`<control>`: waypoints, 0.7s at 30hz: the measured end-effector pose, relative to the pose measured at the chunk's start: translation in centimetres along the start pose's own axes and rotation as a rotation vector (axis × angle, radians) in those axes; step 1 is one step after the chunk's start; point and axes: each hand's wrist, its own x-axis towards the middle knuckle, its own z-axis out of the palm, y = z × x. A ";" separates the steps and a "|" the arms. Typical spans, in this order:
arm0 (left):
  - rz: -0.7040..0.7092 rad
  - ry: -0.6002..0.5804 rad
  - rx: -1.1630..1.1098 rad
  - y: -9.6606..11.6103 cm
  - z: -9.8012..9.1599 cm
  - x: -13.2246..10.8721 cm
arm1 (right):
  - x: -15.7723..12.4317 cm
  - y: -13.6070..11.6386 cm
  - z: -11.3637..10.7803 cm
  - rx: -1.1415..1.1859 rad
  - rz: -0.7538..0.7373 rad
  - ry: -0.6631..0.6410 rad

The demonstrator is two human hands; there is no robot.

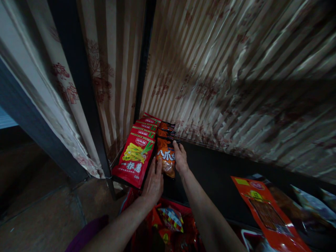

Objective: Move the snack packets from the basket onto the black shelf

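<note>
A stack of orange snack packets (166, 154) stands on a dark shelf (217, 175) beside a row of red snack packets (135, 154) with yellow sticks pictured. My left hand (153, 182) lies against the lower left edge of the front orange packet, fingers stretched up along it. My right hand (180, 159) grips the right side of the same packet, fingers curled over its top edge. Both forearms reach up from the bottom of the view.
Striped floral wallpaper (236, 87) backs the shelf. A black upright post (78, 87) stands left of the packets. An orange packet (265, 210) and others lie on the shelf at right. Below is a red bin (173, 220) with mixed snack packets. Tiled floor (39, 210) lies at left.
</note>
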 end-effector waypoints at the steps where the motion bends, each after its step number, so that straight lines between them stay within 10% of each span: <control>1: -0.010 -0.009 -0.007 0.0 0.0 0.1 | -0.1 0.0 0.1 0.023 0.045 0.002; 21: 0.009 -0.028 0.136 -0.7 -0.2 1.2 | 0.2 1.8 1.3 0.180 0.028 0.137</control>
